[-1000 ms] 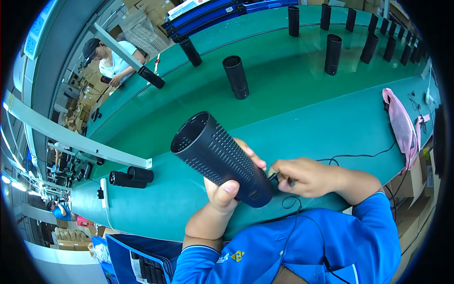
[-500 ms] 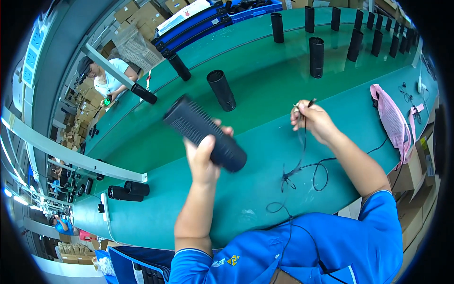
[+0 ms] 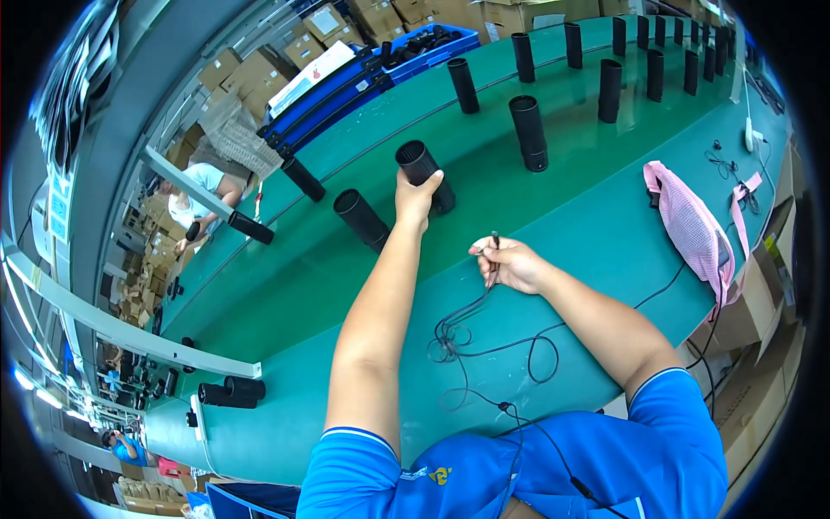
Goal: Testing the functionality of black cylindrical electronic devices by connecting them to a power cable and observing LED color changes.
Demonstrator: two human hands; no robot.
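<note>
My left hand [image 3: 415,201] is wrapped round a black ribbed cylinder [image 3: 418,159], which is upright over the green belt with its open end up. Similar black cylinders stand on either side of it, one [image 3: 361,221] nearer to the left and another [image 3: 528,131] to the right. Over the near bench, the fingers of my right hand [image 3: 519,266] pinch a thin black cable [image 3: 467,310]. A short dark tip sticks up above those fingers; its exact kind is too small to tell. Loops of the cable lie on the bench below.
More black cylinders [image 3: 609,91] stand in rows toward the far right. A pink mesh bag [image 3: 692,221] lies at the bench's right edge. Two black cylinders [image 3: 229,394] lie at the left. Beyond the belt are a blue crate [image 3: 471,41] and a person in a white shirt [image 3: 206,180].
My left hand has carried the cylinder from above the near bench away to the belt and turned it upright. My right hand has moved left and nearer with the cable. Standing cylinders appear farther left.
</note>
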